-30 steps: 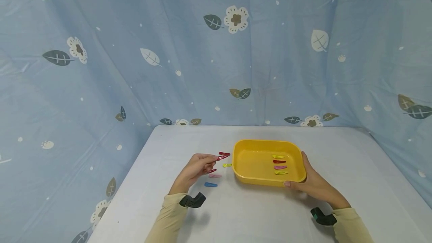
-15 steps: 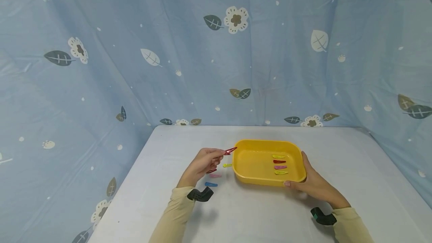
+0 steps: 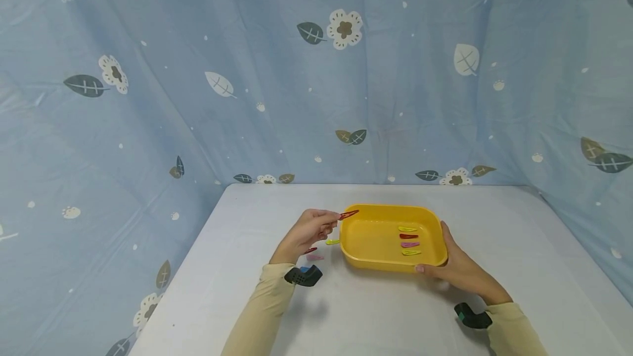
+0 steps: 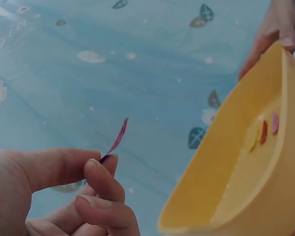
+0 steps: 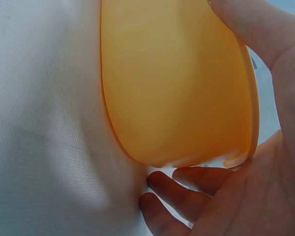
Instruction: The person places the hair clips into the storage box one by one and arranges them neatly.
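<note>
My left hand [image 3: 307, 231] pinches a red hair clip [image 3: 349, 214] between thumb and fingertips, over the left rim of a yellow tray [image 3: 368, 243]. The left wrist view shows this clip [image 4: 120, 135] pointing up from the fingertips, apart from the tray wall. Inside the tray, toward its right side, several clips lie in a column: yellow [image 3: 407, 229], red [image 3: 409, 236], pink [image 3: 410, 244] and yellow again. My right hand [image 3: 465, 271] grips the tray's right end, thumb at the front corner. In the right wrist view its fingers [image 5: 179, 194] curl around the end wall.
Left of the tray, loose clips lie on the white table [image 3: 376, 312]: a yellow one [image 3: 332, 242], a red one [image 3: 310, 250], a pink one [image 3: 315, 257] and a blue one [image 3: 304, 269] partly hidden by the wrist camera. A blue patterned curtain [image 3: 395, 87] hangs behind.
My left hand has lifted the red clip and carried it right and away from me, from beside the tray to over its left rim. The right hand and tray stay in place.
</note>
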Demonstrator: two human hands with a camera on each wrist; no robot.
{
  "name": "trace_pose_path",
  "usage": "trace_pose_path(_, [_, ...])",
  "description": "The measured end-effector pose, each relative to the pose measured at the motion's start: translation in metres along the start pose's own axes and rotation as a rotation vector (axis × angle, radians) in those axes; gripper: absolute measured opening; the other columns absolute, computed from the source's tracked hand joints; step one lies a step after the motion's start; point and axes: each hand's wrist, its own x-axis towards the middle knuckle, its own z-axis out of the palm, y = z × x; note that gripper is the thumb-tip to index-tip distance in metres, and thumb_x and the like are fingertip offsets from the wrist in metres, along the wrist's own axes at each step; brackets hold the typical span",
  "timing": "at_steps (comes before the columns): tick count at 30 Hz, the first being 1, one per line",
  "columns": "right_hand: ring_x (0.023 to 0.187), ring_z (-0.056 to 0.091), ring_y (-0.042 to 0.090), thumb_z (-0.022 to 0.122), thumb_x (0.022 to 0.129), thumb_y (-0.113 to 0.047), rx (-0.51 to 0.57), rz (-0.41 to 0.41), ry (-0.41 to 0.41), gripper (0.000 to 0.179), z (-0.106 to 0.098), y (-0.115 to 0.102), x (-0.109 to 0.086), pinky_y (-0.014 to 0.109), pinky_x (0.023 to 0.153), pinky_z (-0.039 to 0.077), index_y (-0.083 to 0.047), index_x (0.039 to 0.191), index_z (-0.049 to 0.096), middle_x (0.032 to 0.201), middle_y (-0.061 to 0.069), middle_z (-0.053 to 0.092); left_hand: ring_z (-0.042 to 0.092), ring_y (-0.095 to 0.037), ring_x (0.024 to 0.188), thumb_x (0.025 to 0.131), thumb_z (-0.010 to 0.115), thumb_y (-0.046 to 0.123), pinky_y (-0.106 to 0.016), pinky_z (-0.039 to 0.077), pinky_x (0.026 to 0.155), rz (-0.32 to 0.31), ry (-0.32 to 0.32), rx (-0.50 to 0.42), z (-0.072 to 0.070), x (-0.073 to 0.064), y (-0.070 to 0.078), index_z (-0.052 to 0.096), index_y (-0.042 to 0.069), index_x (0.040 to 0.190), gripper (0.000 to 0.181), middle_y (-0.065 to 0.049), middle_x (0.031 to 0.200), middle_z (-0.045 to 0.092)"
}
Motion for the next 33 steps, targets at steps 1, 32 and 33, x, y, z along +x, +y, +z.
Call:
trace_pose_path(1, [0.151, 0.02, 0.057, 0.082, 0.083, -0.049, 0.0, 0.0, 0.0, 0.138, 0.0, 0.0, 0.0, 0.076, 0.115, 0.022, -0.003, 0.161, -0.023, 0.169, 0.034, 0.004, 0.045, -0.011, 0.066, 0.1, 0.068, 0.021, -0.022, 0.037, 0.061, -0.002, -0.001, -0.003, 0.001, 0.001, 0.001, 0.067, -0.005, 0.111, 0.029, 0.003, 0.076, 0.058])
trace_pose_path(32, [0.151, 0.02, 0.058, 0.081, 0.086, -0.047, 0.009, -0.011, -0.016, 0.137, -0.003, 0.002, -0.002, 0.077, 0.113, 0.026, -0.005, 0.159, -0.027, 0.168, 0.037, 0.003, 0.045, -0.01, 0.063, 0.1, 0.068, 0.02, -0.022, 0.038, 0.06, -0.047, -0.069, -0.033, 0.039, 0.029, 0.012, 0.072, 0.006, 0.096, 0.015, 0.0, 0.079, 0.06])
trace_pose_path(33, [0.151, 0.02, 0.058, 0.081, 0.086, -0.046, 0.011, -0.014, -0.015, 0.137, -0.003, 0.002, -0.001, 0.077, 0.113, 0.026, -0.005, 0.159, -0.027, 0.168, 0.037, 0.002, 0.045, -0.01, 0.063, 0.1, 0.068, 0.02, -0.022, 0.038, 0.059, -0.048, -0.072, -0.038, 0.04, 0.029, 0.013, 0.072, 0.006, 0.096, 0.015, 0.0, 0.079, 0.06])
